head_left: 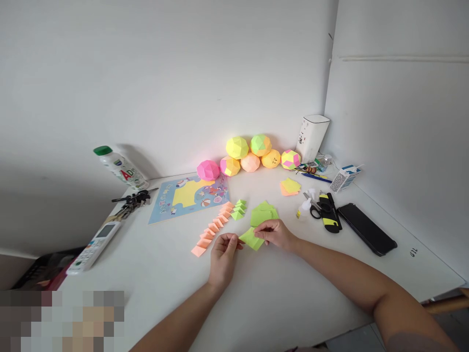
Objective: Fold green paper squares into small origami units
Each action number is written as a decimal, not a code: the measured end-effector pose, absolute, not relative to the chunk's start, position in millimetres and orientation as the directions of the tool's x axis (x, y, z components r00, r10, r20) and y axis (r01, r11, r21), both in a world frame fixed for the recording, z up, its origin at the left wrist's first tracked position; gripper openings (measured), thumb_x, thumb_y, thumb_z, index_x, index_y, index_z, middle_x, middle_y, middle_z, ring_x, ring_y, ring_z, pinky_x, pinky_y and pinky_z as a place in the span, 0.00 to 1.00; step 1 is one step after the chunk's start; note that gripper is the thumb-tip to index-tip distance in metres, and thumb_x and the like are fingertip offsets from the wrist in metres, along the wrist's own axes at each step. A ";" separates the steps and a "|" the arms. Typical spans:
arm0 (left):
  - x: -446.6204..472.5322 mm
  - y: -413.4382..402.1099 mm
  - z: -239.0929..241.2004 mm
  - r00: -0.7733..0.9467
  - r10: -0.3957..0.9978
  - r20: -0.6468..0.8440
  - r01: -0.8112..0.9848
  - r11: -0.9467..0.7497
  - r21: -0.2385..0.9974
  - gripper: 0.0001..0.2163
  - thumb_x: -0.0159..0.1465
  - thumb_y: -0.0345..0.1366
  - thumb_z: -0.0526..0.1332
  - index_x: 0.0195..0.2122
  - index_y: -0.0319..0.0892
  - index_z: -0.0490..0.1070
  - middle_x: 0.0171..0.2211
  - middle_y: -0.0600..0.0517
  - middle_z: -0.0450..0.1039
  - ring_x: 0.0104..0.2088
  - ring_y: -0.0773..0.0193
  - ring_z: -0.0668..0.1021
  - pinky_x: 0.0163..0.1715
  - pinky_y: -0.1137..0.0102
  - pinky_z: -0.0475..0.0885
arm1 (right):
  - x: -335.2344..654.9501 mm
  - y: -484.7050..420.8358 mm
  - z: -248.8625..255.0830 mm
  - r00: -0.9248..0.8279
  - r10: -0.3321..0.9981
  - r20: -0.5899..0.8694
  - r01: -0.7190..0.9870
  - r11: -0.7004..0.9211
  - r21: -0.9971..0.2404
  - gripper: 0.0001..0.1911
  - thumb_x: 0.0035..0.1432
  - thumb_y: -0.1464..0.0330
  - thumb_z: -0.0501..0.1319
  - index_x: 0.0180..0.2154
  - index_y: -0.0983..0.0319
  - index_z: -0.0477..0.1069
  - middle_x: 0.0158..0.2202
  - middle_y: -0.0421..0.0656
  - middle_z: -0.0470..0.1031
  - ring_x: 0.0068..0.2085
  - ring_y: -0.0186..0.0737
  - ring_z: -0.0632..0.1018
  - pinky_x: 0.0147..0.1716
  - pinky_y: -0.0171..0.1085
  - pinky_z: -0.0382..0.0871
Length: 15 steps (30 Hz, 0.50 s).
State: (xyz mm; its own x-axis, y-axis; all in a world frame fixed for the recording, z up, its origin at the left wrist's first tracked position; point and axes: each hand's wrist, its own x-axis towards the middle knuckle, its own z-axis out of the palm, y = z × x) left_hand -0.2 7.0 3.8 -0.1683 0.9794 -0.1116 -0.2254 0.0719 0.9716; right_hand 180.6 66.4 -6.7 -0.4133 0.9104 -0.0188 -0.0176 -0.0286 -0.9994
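Note:
Between my hands is a square of lime-green paper (252, 239), tilted with a corner toward each hand. My left hand (223, 256) pinches its left corner between thumb and fingers. On the opposite side, my right hand (276, 233) has its fingers closed on the upper right edge. Just behind lies a loose stack of green paper squares (264, 213), partly covered by the held sheet and my right hand. Left of it stands a short row of folded green paper pieces (238, 210). A longer slanting row of folded peach paper pieces (212, 230) runs beside my left hand.
Several faceted paper balls (250, 162) line the wall. A blue picture board (186, 198), bottle (120, 168), keys (132, 203) and remote (93, 247) are at left. Yellow and orange papers (290, 186), glue bottle (304, 209), scissors (315, 211), yellow-black cutter (330, 217) and phone (366, 229) lie right.

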 end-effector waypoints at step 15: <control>1.4 8.3 2.3 -0.114 0.987 -0.110 -0.293 0.073 0.953 0.15 0.51 0.41 0.68 0.34 0.40 0.68 0.30 0.53 0.71 0.29 0.68 0.74 0.31 0.70 0.72 | 181.4 67.4 -5.0 -0.503 0.860 -0.081 0.065 -0.056 -0.996 0.20 0.48 0.58 0.66 0.40 0.65 0.72 0.23 0.36 0.65 0.23 0.28 0.65 0.21 0.30 0.61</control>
